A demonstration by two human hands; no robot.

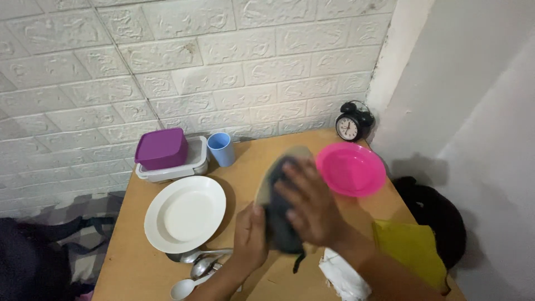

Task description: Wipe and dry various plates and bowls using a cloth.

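Plate [267, 189], tilted upright over mid-table between white plate [185, 213] and pink plate [351, 168], gripped at its near edge by left hand [249, 237] while right hand [312, 206] presses grey cloth [281, 223] flat—wiping underway, turning likely comes next.

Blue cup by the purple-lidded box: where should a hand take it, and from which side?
Grip the blue cup around its side wall, coming from the front right. It stands upright, mouth up, with the purple-lidded box close on its left and the brick wall behind it; only the near table side is open.
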